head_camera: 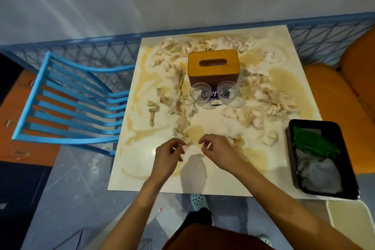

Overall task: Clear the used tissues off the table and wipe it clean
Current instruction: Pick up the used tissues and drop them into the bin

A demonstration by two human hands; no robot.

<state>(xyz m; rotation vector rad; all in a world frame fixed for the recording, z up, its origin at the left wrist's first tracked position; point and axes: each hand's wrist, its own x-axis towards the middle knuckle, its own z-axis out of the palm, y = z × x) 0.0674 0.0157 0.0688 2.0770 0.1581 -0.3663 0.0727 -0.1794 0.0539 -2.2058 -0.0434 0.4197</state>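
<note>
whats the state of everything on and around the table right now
used tissues, crumpled, scattered across the table
nearest tissue, pinched by left hand
right hand, fingers curled, hold unclear
table, not yet cleared
tissue box, upright, no tissue showing in slot
glasses, both upright, look empty
bin, open, lined, white waste inside
blue chair, empty, beside table
</note>
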